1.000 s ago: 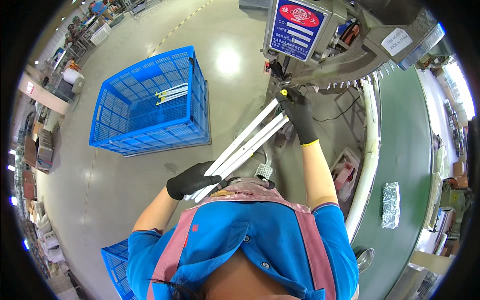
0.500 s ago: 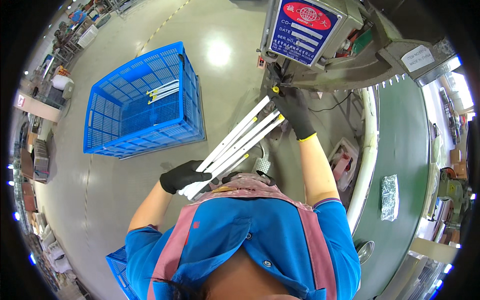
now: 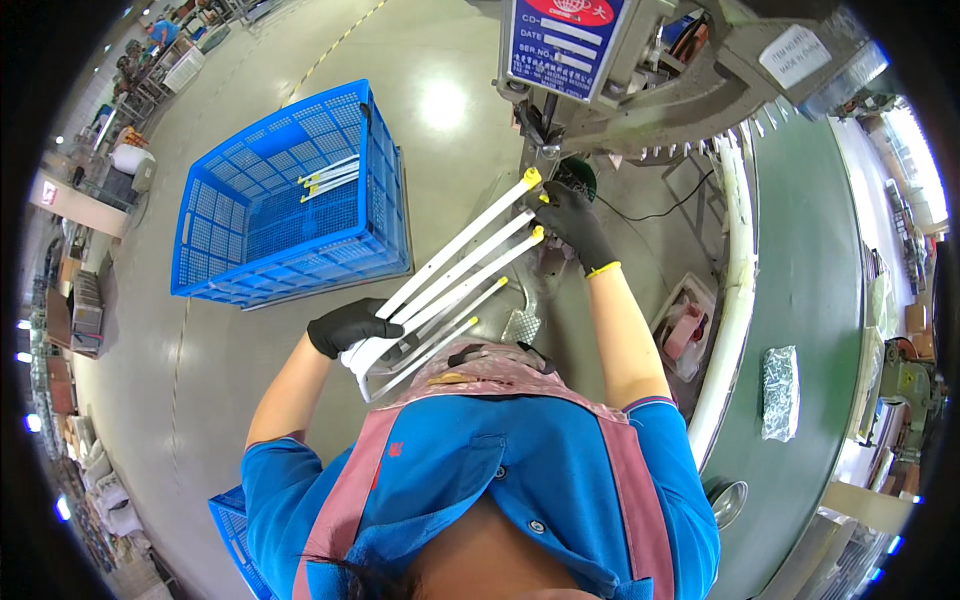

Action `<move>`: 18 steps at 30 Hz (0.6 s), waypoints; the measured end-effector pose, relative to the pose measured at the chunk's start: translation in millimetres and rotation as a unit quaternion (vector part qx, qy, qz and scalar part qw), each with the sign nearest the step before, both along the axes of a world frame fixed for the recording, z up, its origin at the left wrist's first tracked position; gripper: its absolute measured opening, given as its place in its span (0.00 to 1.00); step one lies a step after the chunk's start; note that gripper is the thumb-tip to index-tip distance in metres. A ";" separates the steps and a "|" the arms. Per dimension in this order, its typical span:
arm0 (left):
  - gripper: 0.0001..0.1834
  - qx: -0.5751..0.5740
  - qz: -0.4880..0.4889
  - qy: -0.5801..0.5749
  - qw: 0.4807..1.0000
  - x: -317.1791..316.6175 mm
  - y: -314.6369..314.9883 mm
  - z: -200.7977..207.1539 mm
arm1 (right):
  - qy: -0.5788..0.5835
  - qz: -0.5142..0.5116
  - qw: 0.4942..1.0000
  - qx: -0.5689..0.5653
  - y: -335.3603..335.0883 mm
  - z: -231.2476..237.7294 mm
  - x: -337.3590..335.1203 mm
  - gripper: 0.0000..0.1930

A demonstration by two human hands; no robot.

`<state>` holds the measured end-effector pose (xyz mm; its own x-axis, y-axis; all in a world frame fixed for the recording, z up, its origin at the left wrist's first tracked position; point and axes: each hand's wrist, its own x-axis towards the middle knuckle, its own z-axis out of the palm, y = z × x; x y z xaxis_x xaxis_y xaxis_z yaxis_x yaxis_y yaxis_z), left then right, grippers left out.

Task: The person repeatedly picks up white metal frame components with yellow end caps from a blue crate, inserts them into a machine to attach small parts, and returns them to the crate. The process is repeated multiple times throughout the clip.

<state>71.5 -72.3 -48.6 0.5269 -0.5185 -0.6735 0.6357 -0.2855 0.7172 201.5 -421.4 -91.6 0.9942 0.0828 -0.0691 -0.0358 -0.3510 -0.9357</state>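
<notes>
A bundle of white metal tubes with yellow end caps, apparently a folding frame [image 3: 455, 247], slants up and right in front of my apron. My left hand [image 3: 352, 329], in a black glove, is wrapped round its lower left end, where the tubes come together and bend. At the upper end the tubes fan apart. My right hand [image 3: 574, 222], also black-gloved, is closed at the capped end of one tube; its fingertips are partly hidden. One yellow cap lies just below the working head of a grey machine [image 3: 640, 128].
A blue mesh crate [image 3: 388, 215] on the floor at left holds several similar white tubes. To the right, beyond a pale pipe [image 3: 738, 270], runs a green surface [image 3: 815, 300] with a clear plastic packet [image 3: 780, 393]. A metal pedal [image 3: 521, 326] lies beneath the tubes.
The tubes have fanned wider apart, and their capped ends have shifted slightly left. Both hands moved a little left, my left one also upward. The machine appears higher and farther left in view.
</notes>
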 end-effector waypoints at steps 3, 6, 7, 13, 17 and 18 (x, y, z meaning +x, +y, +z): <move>0.28 -0.027 0.008 -0.026 0.999 -6.0 -4.4 0.2 | -0.059 -0.037 0.996 -0.054 -4.0 -11.8 -0.7 0.19; 0.27 -0.049 0.030 -0.016 0.998 -13.2 -9.7 1.8 | -0.034 -0.025 0.993 0.112 -0.8 -15.7 6.5 0.16; 0.25 -0.055 0.037 -0.010 0.998 -14.5 -10.9 1.6 | -0.038 -0.024 0.990 0.133 0.1 -16.0 7.2 0.13; 0.22 -0.012 0.007 -0.024 1.000 -15.3 -12.1 -2.7 | -0.059 -0.052 0.994 0.080 0.2 -12.4 6.0 0.13; 0.21 -0.006 0.005 -0.035 0.999 -20.6 -17.3 -1.1 | -0.058 -0.045 0.991 0.113 -5.5 -15.3 0.9 0.13; 0.21 -0.021 0.011 -0.027 0.999 -22.0 -19.5 0.3 | -0.055 -0.045 0.992 0.107 -7.1 -16.8 0.7 0.13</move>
